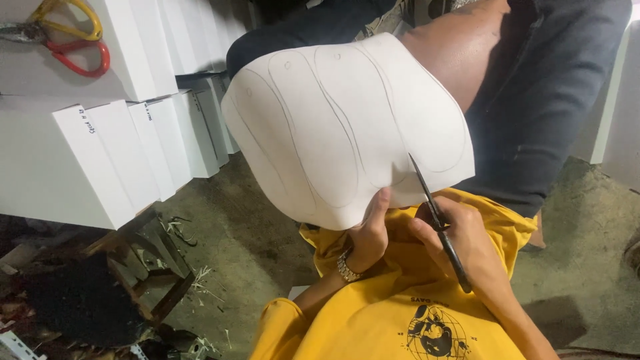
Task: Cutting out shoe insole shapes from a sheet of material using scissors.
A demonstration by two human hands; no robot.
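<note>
Pinching white sheet (333, 127) bottom edge, left hand (368, 233); right hand (460, 233) gripping scissors (437, 217).

This looks like a small craft workshop or workroom. Flat white cardboard boxes (127, 153) stand stacked in rows along the left, one bearing a handwritten label, and a pair of shears with yellow and red handles (63, 37) lies on top of them. The boxes rest on a rough dark wooden stand (150, 260). The bare, dusty concrete floor (247, 240) is littered with pale offcuts and scraps (183, 230).
</note>
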